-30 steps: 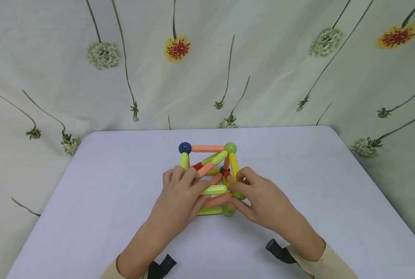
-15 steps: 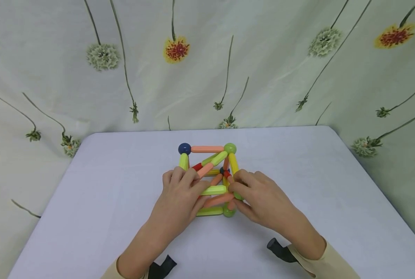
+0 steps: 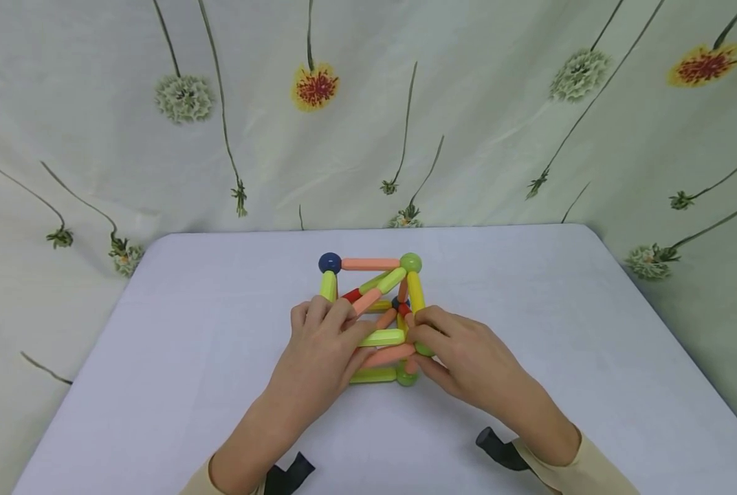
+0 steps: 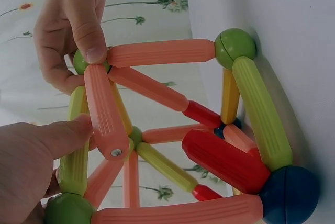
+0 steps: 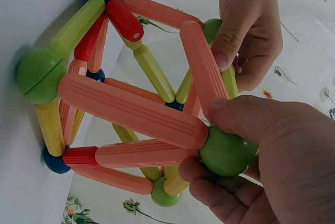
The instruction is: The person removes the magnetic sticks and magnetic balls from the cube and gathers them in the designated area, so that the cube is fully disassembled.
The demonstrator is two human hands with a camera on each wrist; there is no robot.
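Observation:
A frame of magnetic rods (image 3: 370, 264) and balls stands on the table, in orange, yellow-green, yellow and red with green and dark blue balls. My left hand (image 3: 319, 340) grips its near left side, thumb and fingers around a yellow-green rod (image 4: 74, 166). My right hand (image 3: 467, 350) pinches a green ball (image 5: 227, 150) at the near right corner. Its thumb also touches the end of an orange rod (image 5: 199, 59) on that ball. That rod's other end, with a metal tip, sticks out free in the left wrist view. Both hands hide parts of the frame in the head view.
The white table (image 3: 158, 385) surrounds the frame. Behind it hangs a flower-print cloth (image 3: 368, 137). Dark straps (image 3: 501, 450) stick out by both sleeves. Near the table surface, a red rod (image 4: 225, 158) on a blue ball (image 4: 290, 195) slants into the frame's inside.
The right hand's fingers have settled closer around the near right corner, with the index finger lower than one second ago. Left hand and frame hold almost still.

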